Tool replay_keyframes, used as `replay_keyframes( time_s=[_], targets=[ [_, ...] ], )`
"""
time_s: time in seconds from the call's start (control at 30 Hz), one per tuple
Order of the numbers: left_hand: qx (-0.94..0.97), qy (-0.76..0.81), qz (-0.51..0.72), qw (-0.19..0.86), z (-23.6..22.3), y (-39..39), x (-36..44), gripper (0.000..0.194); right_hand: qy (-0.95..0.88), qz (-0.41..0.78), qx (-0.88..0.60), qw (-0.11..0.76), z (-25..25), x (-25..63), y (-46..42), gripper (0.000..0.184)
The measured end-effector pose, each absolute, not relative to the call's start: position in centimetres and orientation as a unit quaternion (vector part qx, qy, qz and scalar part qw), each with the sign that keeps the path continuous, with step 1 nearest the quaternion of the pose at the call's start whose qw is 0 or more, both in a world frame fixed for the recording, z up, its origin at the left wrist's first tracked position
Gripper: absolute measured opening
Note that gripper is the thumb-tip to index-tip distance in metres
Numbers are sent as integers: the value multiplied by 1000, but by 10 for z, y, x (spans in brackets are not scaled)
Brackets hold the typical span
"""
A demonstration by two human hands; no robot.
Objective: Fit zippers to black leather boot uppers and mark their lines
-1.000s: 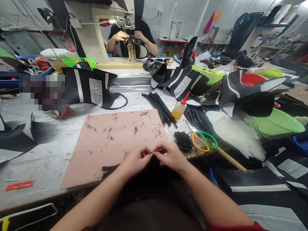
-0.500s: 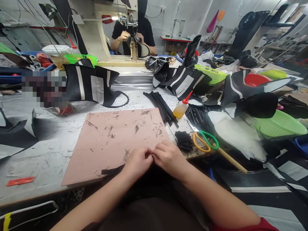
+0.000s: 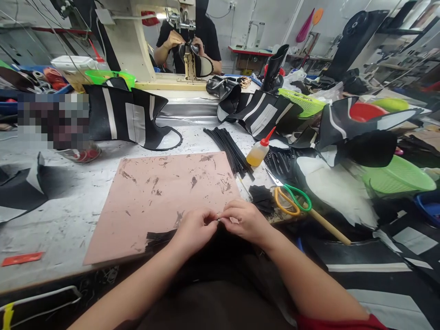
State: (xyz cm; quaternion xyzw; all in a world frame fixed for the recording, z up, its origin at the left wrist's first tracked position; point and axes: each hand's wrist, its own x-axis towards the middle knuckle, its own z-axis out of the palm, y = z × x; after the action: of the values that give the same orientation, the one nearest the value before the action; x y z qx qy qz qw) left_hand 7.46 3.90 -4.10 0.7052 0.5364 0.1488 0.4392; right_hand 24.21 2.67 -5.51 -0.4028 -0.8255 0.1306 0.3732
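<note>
My left hand (image 3: 195, 227) and my right hand (image 3: 245, 220) meet at the near edge of a pink board (image 3: 165, 183). Both are closed in a pinch, fingertips almost touching. What lies between them is tiny and mostly hidden, so I cannot make it out. Dark strips (image 3: 160, 237) stick out on the board beside my left forearm. Right of the board are small black pieces (image 3: 261, 198) and scissors (image 3: 297, 199) with green and orange handles. Beyond them stands a red-tipped bottle (image 3: 257, 153) of yellow liquid, beside a bundle of long black strips (image 3: 227, 149).
Black boot uppers (image 3: 120, 114) with pale bands lie across the table's far side. A person (image 3: 206, 41) works at a sewing machine (image 3: 134, 46) opposite. A wooden stick (image 3: 330, 227) juts over the right edge. A red strip (image 3: 22, 259) lies at left.
My right hand's fingers have shifted and spread slightly at the pinch, while the left stays nearly in place. The whole view has tilted a little. Across the table, the person's hand has risen slightly.
</note>
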Motion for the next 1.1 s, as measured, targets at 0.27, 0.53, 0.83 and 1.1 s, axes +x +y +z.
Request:
replay_keyframes(
  time_s=[0.27, 0.53, 0.83, 1.1],
  targets=[
    [714, 533, 142, 431, -43, 38, 73, 17, -817, 122, -426, 368, -57, 238, 21, 10],
    [730, 544, 149, 387, -43, 35, 75, 18, -833, 56, -442, 327, -56, 227, 18, 15],
    [698, 539, 150, 447, -49, 38, 69, 14, -810, -4, -435, 393, -67, 220, 17, 15],
    [690, 528, 149, 473, -49, 38, 66, 15, -716, 275, -475, 431, -68, 227, 20, 10]
  ],
)
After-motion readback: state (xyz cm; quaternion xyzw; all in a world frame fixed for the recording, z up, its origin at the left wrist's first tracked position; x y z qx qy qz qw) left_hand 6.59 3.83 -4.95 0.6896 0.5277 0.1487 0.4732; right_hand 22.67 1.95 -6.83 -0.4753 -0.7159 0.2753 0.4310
